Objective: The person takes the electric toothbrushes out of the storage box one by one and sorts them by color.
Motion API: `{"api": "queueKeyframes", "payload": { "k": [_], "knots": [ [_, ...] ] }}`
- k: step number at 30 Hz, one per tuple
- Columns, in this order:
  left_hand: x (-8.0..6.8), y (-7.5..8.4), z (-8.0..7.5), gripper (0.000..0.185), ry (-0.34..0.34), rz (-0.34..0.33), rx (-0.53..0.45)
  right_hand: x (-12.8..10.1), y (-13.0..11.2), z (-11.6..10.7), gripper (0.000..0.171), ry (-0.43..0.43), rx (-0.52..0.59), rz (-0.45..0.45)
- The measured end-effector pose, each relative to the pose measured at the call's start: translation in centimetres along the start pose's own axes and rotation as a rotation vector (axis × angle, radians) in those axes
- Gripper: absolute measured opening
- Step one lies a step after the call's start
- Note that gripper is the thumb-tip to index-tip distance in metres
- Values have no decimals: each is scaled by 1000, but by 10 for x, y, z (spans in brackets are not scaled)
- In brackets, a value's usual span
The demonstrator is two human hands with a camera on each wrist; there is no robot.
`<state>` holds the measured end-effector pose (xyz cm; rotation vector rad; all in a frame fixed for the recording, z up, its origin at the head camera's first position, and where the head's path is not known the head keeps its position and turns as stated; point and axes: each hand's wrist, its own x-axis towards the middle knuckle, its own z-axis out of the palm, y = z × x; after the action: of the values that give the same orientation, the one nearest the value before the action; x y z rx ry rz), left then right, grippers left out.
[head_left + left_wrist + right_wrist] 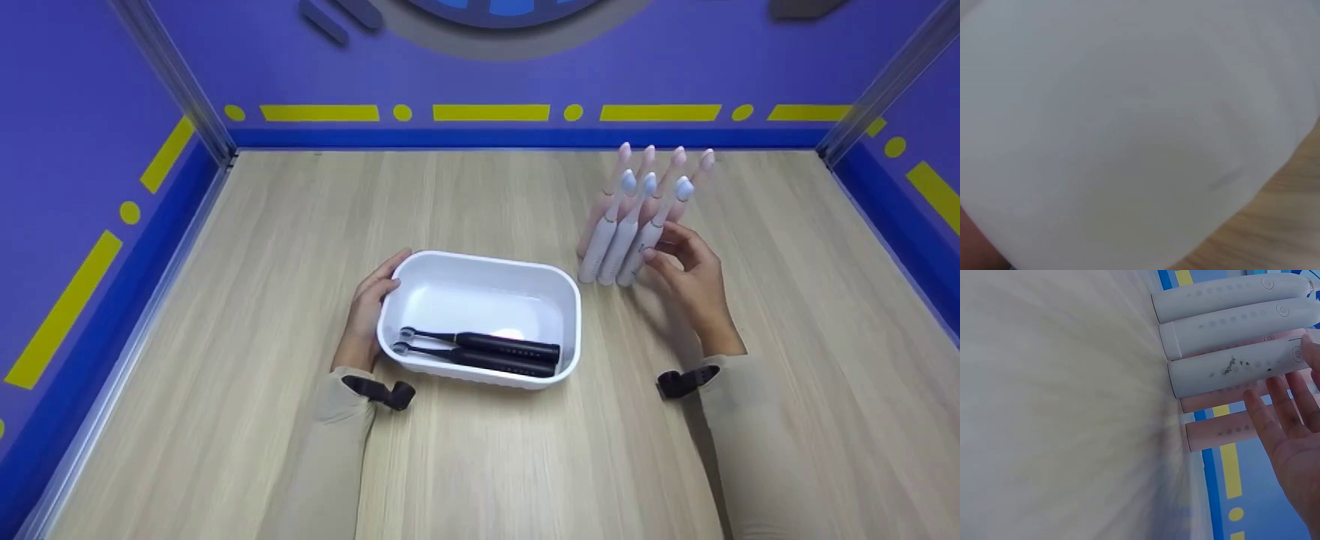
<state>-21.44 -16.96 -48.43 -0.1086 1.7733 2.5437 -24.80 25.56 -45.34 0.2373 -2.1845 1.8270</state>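
Note:
My left hand [365, 311] grips the left end of a white plastic bin [480, 262], thumb at the rim. Two black electric toothbrushes [506, 345] lie side by side along the bin's near wall. The bin's blurred white wall [1129, 112] fills most of the left wrist view. My right hand [696, 289] pinches the rightmost white electric toothbrush [641, 251] near the top of its handle, with the thumb in front and fingers behind. That toothbrush stands upright and has dark marks on its handle [1230, 368]. Two more white toothbrushes [611, 244] stand in a row to its left.
Behind the white row stand several pink electric toothbrushes [592, 217], partly hidden by it. The wood-grain table [480, 465] is bounded by blue panels [510, 82] with yellow stripes at the back and sides. Each wrist wears a black strap camera [682, 382].

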Motion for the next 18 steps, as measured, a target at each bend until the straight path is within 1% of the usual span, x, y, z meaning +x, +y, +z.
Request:
{"api": "queueKeyframes", "payload": {
  "k": [6, 8, 12, 16, 18],
  "knots": [
    [0, 0, 0, 52, -4, -2, -6, -1, -3, -1, 42, 74, 149, -60],
    [0, 0, 0, 53, -7, 6, -5, -1, -4, -1, 41, 101, 171, -79],
    [0, 1, 0, 53, -16, 21, 2, -2, -7, -1, 38, 148, 226, -84],
    [0, 0, 0, 53, -21, 28, -6, -3, -15, 1, 33, 203, 319, -106],
    [0, 1, 0, 53, -17, 18, -4, -4, -22, 3, 30, 221, 374, -125]
  ]
}}
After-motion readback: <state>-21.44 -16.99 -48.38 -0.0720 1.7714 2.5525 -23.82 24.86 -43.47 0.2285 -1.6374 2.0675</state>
